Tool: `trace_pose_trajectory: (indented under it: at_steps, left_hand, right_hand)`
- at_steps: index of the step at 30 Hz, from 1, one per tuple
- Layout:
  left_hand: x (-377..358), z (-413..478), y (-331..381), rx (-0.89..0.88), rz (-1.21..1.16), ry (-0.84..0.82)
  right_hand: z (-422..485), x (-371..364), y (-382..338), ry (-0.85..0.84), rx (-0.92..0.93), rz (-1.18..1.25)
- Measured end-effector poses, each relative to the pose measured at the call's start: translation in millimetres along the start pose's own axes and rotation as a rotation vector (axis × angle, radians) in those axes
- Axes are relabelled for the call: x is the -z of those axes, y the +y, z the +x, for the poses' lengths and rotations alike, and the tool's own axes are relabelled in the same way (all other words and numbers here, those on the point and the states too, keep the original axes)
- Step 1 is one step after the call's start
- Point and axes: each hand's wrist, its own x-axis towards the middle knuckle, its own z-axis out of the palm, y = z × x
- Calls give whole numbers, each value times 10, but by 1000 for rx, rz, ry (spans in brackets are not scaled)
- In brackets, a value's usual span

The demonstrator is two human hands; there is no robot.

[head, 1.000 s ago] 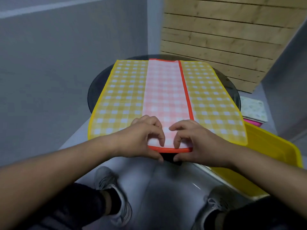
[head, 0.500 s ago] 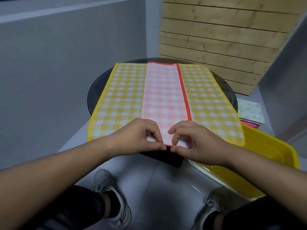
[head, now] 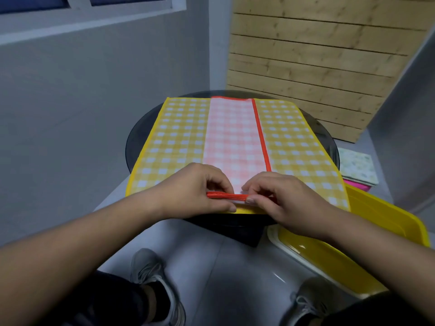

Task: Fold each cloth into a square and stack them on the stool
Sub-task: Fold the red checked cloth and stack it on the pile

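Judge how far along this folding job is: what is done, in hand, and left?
Done: the pink cloth lies folded into a long strip on the yellow cloth. In hand: the left hand and right hand pinch its near red hem, likely to fold it shorter. Left: squaring the pink cloth, folding the yellow one, which lies spread flat, and stacking both.

No readable text, label, brand, number or sign shows on anything in view.

Pink checked cloth (head: 233, 135) atop yellow cloth (head: 179, 135)
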Motion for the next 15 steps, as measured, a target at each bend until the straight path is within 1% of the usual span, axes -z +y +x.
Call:
trace_pose_trajectory:
  at_steps: [3,6,10,15]
  left_hand:
    - [109,75,44,-34,19,87]
    - [239,212,124,-37,-55,196]
    - [455,527,203,-14,-134,316]
    - [720,1069,137,30,-147,451]
  right_hand:
    - [89,135,-58,63,-12,27]
    - [203,358,-89,116,-88,133]
    - [477,681,33,229,-176,255]
    - [970,873,435,281,-374,495]
